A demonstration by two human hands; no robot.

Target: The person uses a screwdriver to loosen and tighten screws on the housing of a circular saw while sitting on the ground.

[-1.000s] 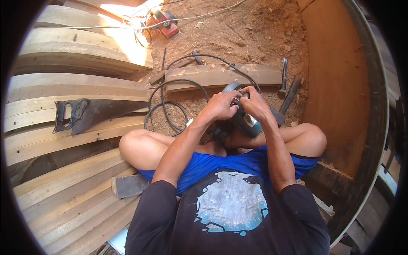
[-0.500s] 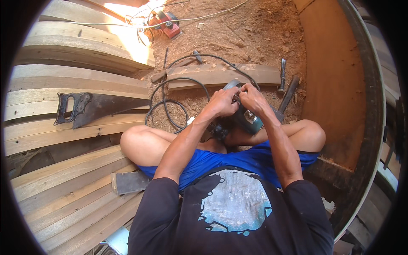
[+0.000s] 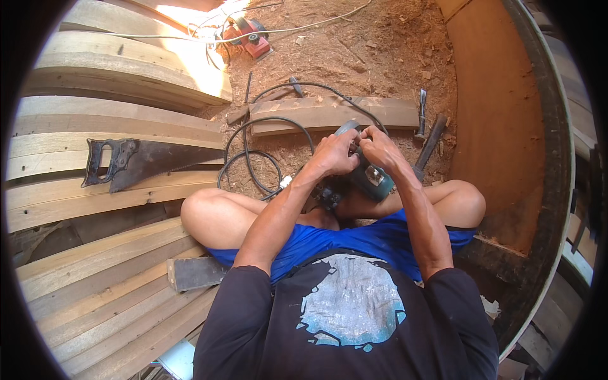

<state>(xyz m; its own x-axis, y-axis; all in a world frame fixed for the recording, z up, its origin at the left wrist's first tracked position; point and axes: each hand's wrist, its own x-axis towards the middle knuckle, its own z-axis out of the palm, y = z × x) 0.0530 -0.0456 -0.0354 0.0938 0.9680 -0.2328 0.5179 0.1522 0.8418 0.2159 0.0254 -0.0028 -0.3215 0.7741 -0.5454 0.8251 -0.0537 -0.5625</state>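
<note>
head view, from the left: curved, pale wooden planks (image 3: 114, 190) lie stacked in long bands, their grain smooth and their edges bent by the lens. across them rests a hand saw (image 3: 142, 161) with a dark, rusty blade and a black cut-out handle. lower down, a short dark block of wood (image 3: 196, 272) sits beside the person's knee. a black rubber cable (image 3: 253, 158) loops over the sawdust-strewn dirt floor (image 3: 354, 57), and a red power tool (image 3: 250, 35) lies far back near a thin pale cord. a flat, rough board (image 3: 329, 114) lies crosswise just behind the hands. at the centre the left hand (image 3: 332, 155) is clenched over the upper end of a teal and grey power tool (image 3: 367, 174), which is held above the crossed legs; the right hand (image 3: 380, 149) grips the same tool from the other side, fingers curled onto its top. right of them a metal chisel (image 3: 422, 114) and a dark-handled hammer (image 3: 430, 145) lie on the ground, beside a broad, curved reddish-brown panel (image 3: 494, 114).
</note>
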